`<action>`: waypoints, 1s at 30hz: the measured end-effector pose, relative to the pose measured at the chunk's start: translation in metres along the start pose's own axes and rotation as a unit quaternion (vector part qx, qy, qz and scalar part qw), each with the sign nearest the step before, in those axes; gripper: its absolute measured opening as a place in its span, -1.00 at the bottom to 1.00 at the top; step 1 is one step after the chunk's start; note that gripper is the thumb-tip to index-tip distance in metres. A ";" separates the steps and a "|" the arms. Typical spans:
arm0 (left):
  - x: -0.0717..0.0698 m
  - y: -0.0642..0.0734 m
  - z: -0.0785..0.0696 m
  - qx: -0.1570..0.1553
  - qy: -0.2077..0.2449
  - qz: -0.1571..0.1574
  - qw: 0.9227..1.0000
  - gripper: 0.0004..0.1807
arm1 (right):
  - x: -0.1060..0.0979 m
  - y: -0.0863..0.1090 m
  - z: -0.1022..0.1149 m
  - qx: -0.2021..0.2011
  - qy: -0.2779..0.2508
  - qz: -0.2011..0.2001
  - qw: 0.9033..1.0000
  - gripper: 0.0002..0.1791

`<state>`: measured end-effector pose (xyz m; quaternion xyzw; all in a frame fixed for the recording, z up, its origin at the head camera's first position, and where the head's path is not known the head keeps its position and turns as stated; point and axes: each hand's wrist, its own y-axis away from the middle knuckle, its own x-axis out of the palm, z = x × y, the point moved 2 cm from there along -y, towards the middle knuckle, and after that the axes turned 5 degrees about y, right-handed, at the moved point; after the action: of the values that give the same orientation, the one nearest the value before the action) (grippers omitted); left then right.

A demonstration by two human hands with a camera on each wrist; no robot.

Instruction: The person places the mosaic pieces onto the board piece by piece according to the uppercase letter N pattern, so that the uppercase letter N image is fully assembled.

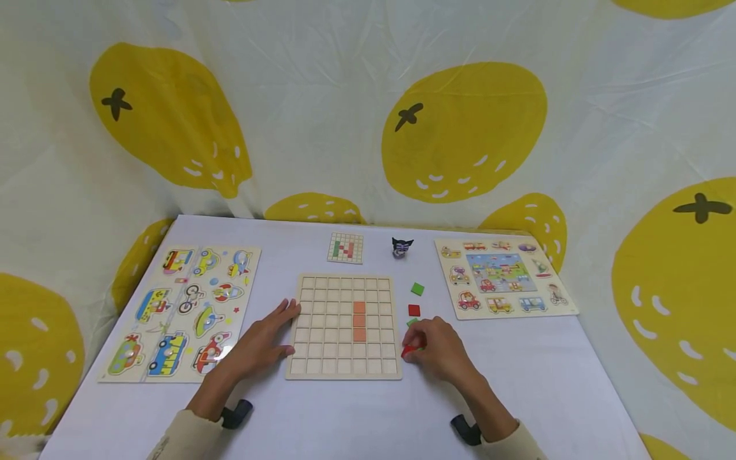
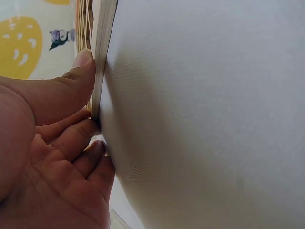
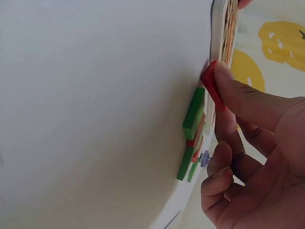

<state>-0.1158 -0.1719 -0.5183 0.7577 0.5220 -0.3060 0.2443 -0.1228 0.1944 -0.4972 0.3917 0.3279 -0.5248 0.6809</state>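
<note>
A square wooden grid board (image 1: pixel 345 376) lies flat on the white table, with a column of orange squares (image 1: pixel 359 321) right of its middle. My left hand (image 1: pixel 261 342) touches the board's left edge, thumb and fingers spread apart. By the right edge, my right hand (image 1: pixel 439 348) pinches a small red tile (image 3: pixel 213 83) between thumb and finger; the right wrist view has it tilted. Close beyond that hand lie another red tile (image 1: pixel 414 310) and a green tile (image 1: pixel 417 289). A nearer green tile (image 3: pixel 194 113) is partly covered by the hand in the head view.
Behind the board are a small pattern card (image 1: pixel 345 248) and a dark figurine (image 1: pixel 400 247). A vehicle puzzle board (image 1: pixel 192 306) lies at the left, another picture puzzle (image 1: pixel 500 278) at the right. A lemon-print curtain (image 1: pixel 322 128) hangs behind the table.
</note>
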 end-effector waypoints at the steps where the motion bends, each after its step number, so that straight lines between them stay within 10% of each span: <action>1: 0.000 0.000 0.000 0.000 -0.001 0.001 1.000 0.00 | -0.001 0.000 0.000 0.002 -0.004 -0.001 1.000 -0.73; 30: 0.000 0.000 0.000 -0.004 -0.008 0.005 1.000 0.01 | 0.029 -0.007 0.048 -0.040 -0.079 -0.031 0.996 -0.82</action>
<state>-0.1160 -0.1714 -0.5184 0.7571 0.5175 -0.3083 0.2529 -0.1211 0.1378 -0.5003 0.3108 0.3057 -0.5612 0.7035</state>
